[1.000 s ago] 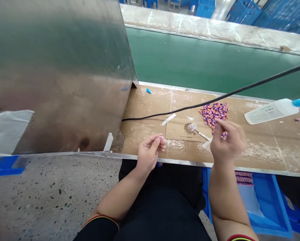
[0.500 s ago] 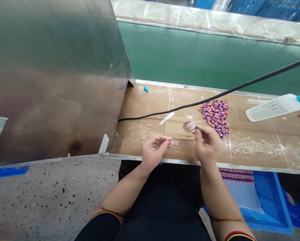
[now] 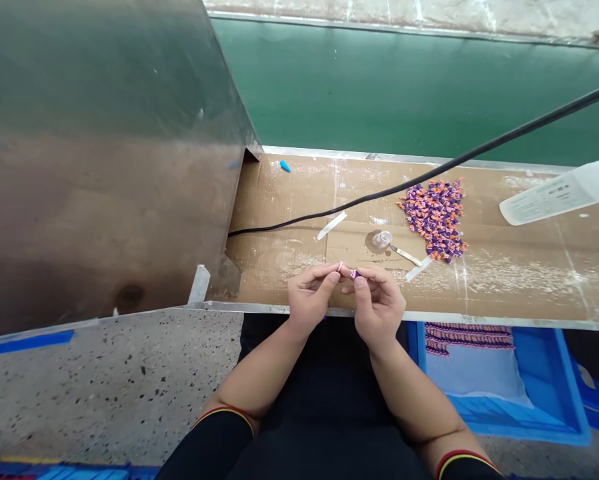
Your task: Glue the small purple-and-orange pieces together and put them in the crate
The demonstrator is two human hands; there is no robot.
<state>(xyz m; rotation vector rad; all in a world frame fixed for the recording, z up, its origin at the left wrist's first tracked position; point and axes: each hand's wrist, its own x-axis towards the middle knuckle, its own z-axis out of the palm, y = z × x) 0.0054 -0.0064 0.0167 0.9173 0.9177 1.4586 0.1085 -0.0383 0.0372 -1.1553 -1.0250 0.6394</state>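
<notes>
**Fingertips (image 3: 333, 276) pinching tiny pieces above the tabletop (image 3: 279, 267)**

The left hand (image 3: 310, 299) and right hand (image 3: 378, 307) are hovering close together over the tabletop's cardboard near its front edge, wrists turned inward. The left fingers are closing on a tiny pink piece (image 3: 340, 267), and the right fingers are gripping a tiny purple piece (image 3: 354, 274) just beside it. A small clear bottle (image 3: 381, 240) and a heap of purple-and-orange pieces (image 3: 434, 220) are sitting farther along the cardboard.

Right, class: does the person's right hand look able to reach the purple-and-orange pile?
Probably yes: the right hand holds a small purple piece, but only a flat white strip lies before the pile, so the way looks free.
</notes>
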